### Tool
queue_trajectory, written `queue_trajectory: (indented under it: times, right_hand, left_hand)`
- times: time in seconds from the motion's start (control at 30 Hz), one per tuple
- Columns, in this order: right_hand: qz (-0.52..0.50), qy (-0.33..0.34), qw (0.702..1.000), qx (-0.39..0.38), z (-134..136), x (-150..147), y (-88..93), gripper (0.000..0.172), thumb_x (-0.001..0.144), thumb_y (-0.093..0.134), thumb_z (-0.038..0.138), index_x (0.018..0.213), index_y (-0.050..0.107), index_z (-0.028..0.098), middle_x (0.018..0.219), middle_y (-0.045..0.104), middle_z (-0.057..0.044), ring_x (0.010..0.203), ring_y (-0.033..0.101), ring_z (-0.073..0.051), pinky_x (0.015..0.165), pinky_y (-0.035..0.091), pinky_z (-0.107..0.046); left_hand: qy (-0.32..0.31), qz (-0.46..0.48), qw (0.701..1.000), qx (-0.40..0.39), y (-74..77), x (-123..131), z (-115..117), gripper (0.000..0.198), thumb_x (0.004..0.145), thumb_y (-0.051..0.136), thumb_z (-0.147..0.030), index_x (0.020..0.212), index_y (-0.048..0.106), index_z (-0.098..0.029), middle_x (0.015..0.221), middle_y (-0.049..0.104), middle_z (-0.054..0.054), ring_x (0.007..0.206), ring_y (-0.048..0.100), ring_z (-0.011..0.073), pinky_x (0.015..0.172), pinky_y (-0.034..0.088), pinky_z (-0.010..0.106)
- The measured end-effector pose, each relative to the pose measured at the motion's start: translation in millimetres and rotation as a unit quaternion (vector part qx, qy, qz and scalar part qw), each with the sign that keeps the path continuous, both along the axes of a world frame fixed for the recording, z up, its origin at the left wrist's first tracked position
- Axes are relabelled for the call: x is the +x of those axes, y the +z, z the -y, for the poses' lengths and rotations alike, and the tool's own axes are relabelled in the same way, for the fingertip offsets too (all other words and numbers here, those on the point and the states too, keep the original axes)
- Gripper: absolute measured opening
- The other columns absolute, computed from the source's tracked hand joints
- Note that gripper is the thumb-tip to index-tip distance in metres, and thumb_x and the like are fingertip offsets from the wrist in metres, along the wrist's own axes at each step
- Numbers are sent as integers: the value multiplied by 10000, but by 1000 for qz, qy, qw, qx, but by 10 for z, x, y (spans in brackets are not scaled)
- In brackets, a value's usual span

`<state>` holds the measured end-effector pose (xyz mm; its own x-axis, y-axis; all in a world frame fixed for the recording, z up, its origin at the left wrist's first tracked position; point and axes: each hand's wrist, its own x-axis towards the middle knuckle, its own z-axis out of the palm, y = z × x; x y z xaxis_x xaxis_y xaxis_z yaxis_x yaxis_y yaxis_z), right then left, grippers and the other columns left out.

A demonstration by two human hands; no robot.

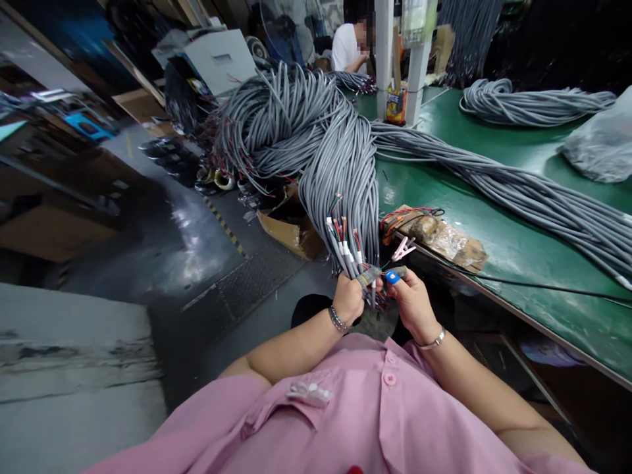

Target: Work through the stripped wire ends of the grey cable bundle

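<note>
My left hand (349,297) is closed round several grey cables (348,261) whose ends point up and away from me. White bands and bare coloured wires show at those ends. My right hand (415,301) is just to the right, thumb and finger pinched on thin coloured wires between the hands. Blue tape (392,277) covers its thumb tip, and grey finger covers show on both hands. Behind them a thick bundle of grey cables (340,158) hangs over the table's corner. What lies under my left fingers is partly hidden.
On the green table (498,197) lie a long cable bundle (503,181), a coiled bundle (533,105), a plastic bag (605,141) and a wooden block (439,240) with a pink clip (403,249). A cardboard box (291,230) stands below. Another person (348,49) sits at the back.
</note>
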<state>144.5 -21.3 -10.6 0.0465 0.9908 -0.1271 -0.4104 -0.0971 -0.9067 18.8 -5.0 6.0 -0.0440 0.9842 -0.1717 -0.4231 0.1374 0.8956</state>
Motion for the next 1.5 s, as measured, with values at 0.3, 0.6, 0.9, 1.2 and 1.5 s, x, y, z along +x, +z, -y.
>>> queue_trajectory:
  times: [0.3,0.6,0.9,1.2,1.5]
  right_hand:
    - [15,15,999,28,-136,-42,190,197,765,690,344,690,563,213,491,538,60,460,493,-113,492,381,-245]
    - [39,-15,999,5,-119,-42,104,220,725,726,387,723,603,206,525,500,68,478,400,-88,489,348,-228]
    - [19,14,999,27,-70,78,-6,277,761,711,477,765,652,207,639,589,15,559,483,-111,570,421,-257]
    - [-88,40,994,-46,-439,328,-54,508,751,594,689,851,673,197,777,661,-26,558,520,-107,534,460,-246]
    - [-83,-23,996,29,-544,196,4,516,760,576,703,715,642,194,658,617,-10,547,508,-117,538,445,-257]
  left_hand:
    - [-45,-47,998,10,-17,4,40,244,644,771,-329,634,630,-130,531,621,27,471,562,126,508,460,254]
    - [15,5,1000,-6,-82,-2,-27,189,650,746,-282,634,617,-145,522,607,4,450,542,110,483,448,240]
    - [2,11,1000,-7,-28,-35,-11,219,647,754,-300,635,602,-144,505,595,1,438,530,106,464,431,235]
    - [-106,35,994,13,84,-30,-87,215,612,759,-284,654,623,-124,515,593,9,429,525,105,440,419,234]
    - [-122,58,991,5,173,112,-162,257,599,773,-296,670,579,-143,502,577,-7,422,511,102,430,423,234]
